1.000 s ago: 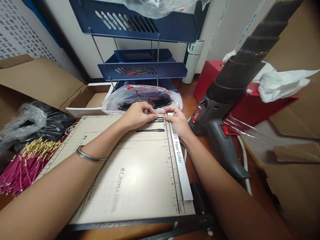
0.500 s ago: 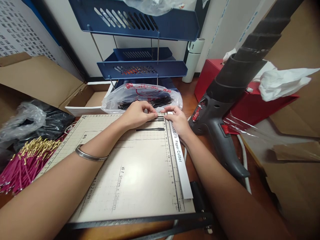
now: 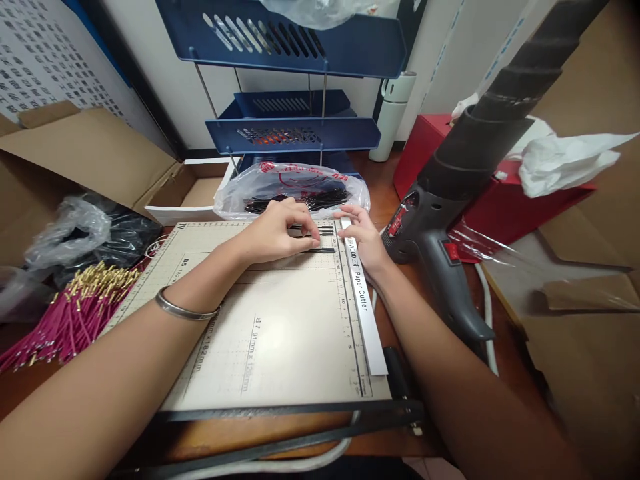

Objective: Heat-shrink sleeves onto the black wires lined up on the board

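white strip [image 3: 371,343] reads "paper cutter"; board [image 3: 295,320] shows "b5" and "91mm".

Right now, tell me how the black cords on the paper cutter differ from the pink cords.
The black cords look dark to their visible ends; the pink cords show gold tips. Only a few black cords lie roughly parallel on the paper cutter, while the pink cords form a thick bunch to its left. Both are thin.

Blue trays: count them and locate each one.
3 in view: the top tray, the middle tray below it, and the lowest tray, partly hidden behind the clear bag with red print. Others may be hidden.
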{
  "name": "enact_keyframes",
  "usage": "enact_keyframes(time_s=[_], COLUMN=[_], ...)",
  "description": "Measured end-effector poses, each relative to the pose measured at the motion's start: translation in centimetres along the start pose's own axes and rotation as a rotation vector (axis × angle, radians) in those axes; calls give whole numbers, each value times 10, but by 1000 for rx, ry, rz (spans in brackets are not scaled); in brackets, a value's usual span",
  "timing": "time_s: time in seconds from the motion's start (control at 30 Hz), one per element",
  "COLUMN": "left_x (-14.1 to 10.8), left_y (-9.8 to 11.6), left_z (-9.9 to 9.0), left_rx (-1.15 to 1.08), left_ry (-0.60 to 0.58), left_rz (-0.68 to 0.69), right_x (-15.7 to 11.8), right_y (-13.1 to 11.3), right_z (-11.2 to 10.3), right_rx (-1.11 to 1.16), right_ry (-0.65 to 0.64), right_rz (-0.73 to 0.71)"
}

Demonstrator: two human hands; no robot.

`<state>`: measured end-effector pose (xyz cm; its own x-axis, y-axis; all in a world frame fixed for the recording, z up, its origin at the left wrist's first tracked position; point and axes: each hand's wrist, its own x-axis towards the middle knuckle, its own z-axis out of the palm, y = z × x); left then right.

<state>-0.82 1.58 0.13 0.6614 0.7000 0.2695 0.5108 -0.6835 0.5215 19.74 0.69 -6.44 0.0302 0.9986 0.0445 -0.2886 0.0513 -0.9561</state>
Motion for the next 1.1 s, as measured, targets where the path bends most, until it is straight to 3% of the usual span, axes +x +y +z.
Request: enact_keyframes(time_s=[0.33, 0.53, 1.1], left_x=[2, 4, 4], left_y=[-2, 0, 2], left_z=[2, 4, 3], left_rx=[39, 187, 316], left_ry=[-70, -34, -2], left_rz=[-8, 38, 116], right_x=[-8, -8, -6], right_y=[1, 0, 3], right_z=[-3, -2, -1], right_rx=[-14, -7, -27], right_ry=[-58, -58, -38], right_rz=[12, 20, -11])
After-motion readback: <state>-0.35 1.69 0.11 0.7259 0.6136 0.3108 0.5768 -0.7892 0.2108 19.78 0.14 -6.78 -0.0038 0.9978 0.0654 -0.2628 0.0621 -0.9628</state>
